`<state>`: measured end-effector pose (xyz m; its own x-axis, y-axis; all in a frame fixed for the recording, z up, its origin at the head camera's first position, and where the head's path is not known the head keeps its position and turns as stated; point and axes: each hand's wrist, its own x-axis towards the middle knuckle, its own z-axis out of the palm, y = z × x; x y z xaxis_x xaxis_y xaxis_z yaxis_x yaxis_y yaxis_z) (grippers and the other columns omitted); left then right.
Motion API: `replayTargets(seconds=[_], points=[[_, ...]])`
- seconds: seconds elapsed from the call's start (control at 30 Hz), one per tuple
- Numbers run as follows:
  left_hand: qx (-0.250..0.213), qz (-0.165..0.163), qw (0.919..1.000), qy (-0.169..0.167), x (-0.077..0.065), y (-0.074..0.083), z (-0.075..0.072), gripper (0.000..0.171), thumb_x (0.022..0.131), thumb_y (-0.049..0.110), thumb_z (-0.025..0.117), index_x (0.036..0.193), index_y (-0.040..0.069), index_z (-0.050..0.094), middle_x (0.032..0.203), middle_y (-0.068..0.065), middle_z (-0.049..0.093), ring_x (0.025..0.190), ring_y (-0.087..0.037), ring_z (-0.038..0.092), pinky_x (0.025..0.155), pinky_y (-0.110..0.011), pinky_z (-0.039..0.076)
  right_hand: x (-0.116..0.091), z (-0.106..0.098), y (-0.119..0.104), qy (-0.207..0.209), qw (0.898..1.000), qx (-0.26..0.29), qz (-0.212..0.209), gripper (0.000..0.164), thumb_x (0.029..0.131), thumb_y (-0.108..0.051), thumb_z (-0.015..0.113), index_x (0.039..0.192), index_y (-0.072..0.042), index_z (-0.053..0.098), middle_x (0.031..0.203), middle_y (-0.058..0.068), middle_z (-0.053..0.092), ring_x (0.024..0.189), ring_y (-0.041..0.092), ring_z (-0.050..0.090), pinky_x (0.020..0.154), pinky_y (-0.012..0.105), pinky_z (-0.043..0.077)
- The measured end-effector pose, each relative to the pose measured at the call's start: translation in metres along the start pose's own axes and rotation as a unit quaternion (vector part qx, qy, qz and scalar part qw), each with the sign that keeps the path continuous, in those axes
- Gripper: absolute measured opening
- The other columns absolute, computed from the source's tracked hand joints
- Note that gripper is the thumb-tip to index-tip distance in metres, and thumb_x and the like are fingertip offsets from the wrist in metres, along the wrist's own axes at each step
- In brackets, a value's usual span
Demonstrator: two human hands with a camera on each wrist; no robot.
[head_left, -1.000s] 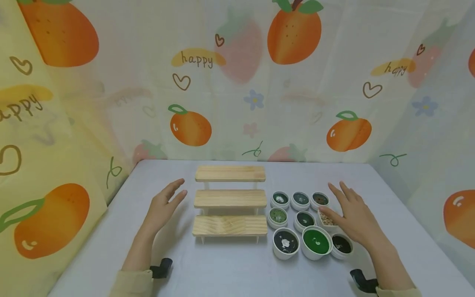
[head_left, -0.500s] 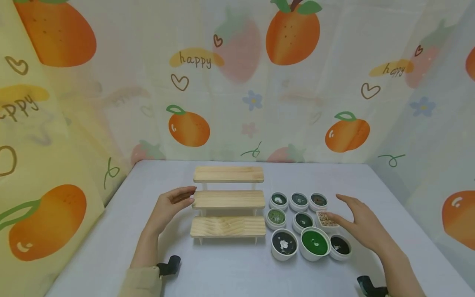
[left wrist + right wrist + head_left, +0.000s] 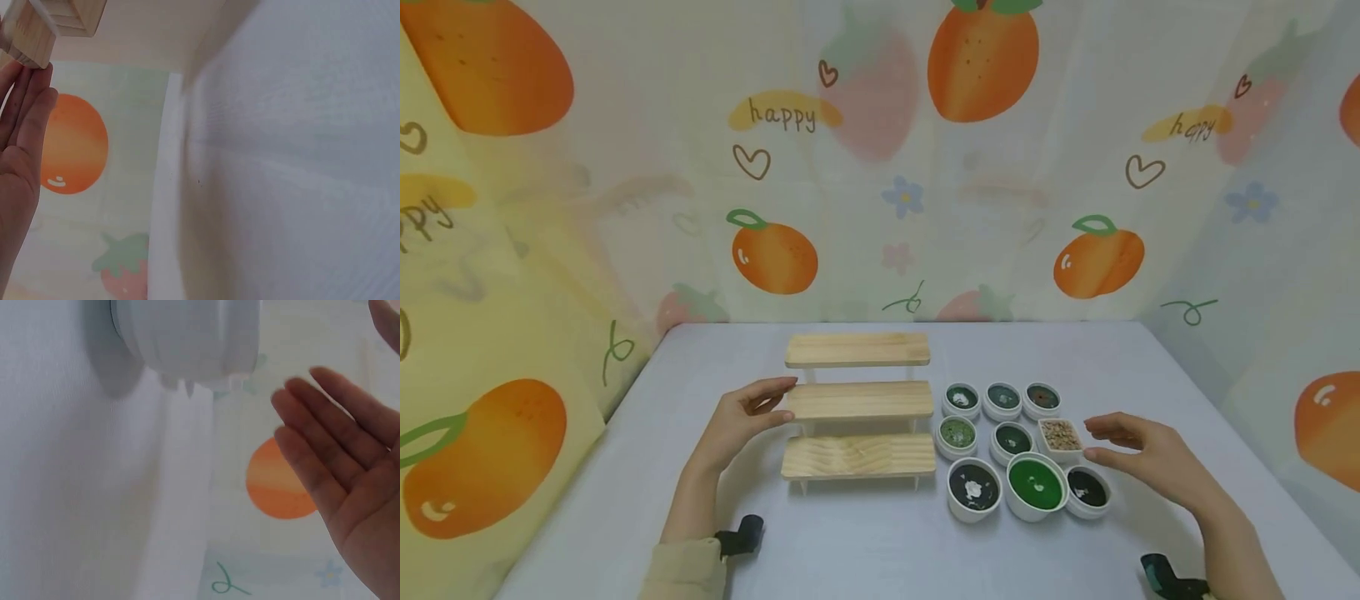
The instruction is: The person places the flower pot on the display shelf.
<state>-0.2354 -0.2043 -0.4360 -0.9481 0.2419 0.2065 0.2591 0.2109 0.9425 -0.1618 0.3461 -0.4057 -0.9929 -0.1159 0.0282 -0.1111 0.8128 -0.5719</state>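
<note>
At the left end of the three-tier wooden stand's middle board, my left hand touches the wood with its fingertips; the fingers are fairly straight. In the left wrist view, the fingertips of the left hand meet the end of a wooden board. My right hand hovers beside a square white pot of tan pebbles, a small gap apart. The right wrist view shows the right hand with straight fingers and nothing held, near the side of white pots.
Several round white pots stand right of the stand, among them a large one with a green top and one with a dark top and white patch. The top board and bottom board flank the middle one. A fruit-print curtain hangs behind.
My left hand has moved right, up to the stand's middle board. My right hand has come lower, from over the pebble pot to beside it, its fingers closer together.
</note>
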Motion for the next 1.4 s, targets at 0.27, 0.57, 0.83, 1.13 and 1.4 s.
replayTargets(seconds=[0.27,0.57,0.83,1.13,1.4], points=[[-0.001,0.002,1.0000,0.002,0.002,-0.001,-0.001,0.052,0.083,0.016,0.079,0.131,0.005,0.062,0.135,-0.007,0.065,0.119,0.010,0.057,0.102,-0.011,0.045,0.000,-0.008,0.014,-0.100,0.993,0.063,-0.010,0.047,0.086,-0.030,0.076,0.125,-0.008,0.063,0.123,0.013,0.069,0.108,0.012,0.067,0.084,0.016,0.053],[0.001,0.011,0.9999,0.006,0.003,-0.003,-0.001,0.050,0.082,0.014,0.080,0.129,0.003,0.064,0.129,-0.001,0.068,0.117,0.009,0.059,0.101,-0.010,0.046,0.000,-0.006,0.019,-0.160,0.983,0.091,-0.025,0.049,0.083,-0.027,0.078,0.123,-0.002,0.063,0.120,0.016,0.068,0.094,-0.007,0.061,0.077,0.019,0.053],[0.001,0.005,1.0000,0.009,0.003,-0.006,-0.001,0.050,0.082,0.013,0.080,0.128,0.000,0.064,0.122,0.011,0.070,0.115,0.010,0.059,0.099,-0.009,0.046,0.000,0.002,0.025,-0.195,0.976,0.099,-0.024,0.053,0.077,-0.024,0.081,0.124,-0.008,0.063,0.127,0.016,0.064,0.099,-0.012,0.056,0.081,0.016,0.050],[0.009,-0.012,0.9999,0.007,0.003,-0.004,-0.002,0.050,0.081,0.017,0.081,0.127,0.005,0.065,0.123,0.008,0.070,0.115,0.009,0.059,0.100,-0.009,0.046,0.000,0.007,0.028,-0.207,0.973,0.104,-0.009,0.057,0.076,-0.023,0.082,0.126,-0.005,0.060,0.128,0.017,0.063,0.097,-0.009,0.055,0.080,0.021,0.052],[0.016,-0.020,0.9997,-0.002,0.003,-0.004,-0.004,0.049,0.081,0.018,0.081,0.127,0.007,0.066,0.122,0.010,0.070,0.116,0.009,0.057,0.101,-0.009,0.045,-0.001,0.008,0.029,-0.205,0.973,0.102,-0.015,0.058,0.077,-0.025,0.083,0.126,-0.004,0.061,0.125,0.016,0.066,0.097,-0.011,0.058,0.079,0.016,0.052]])
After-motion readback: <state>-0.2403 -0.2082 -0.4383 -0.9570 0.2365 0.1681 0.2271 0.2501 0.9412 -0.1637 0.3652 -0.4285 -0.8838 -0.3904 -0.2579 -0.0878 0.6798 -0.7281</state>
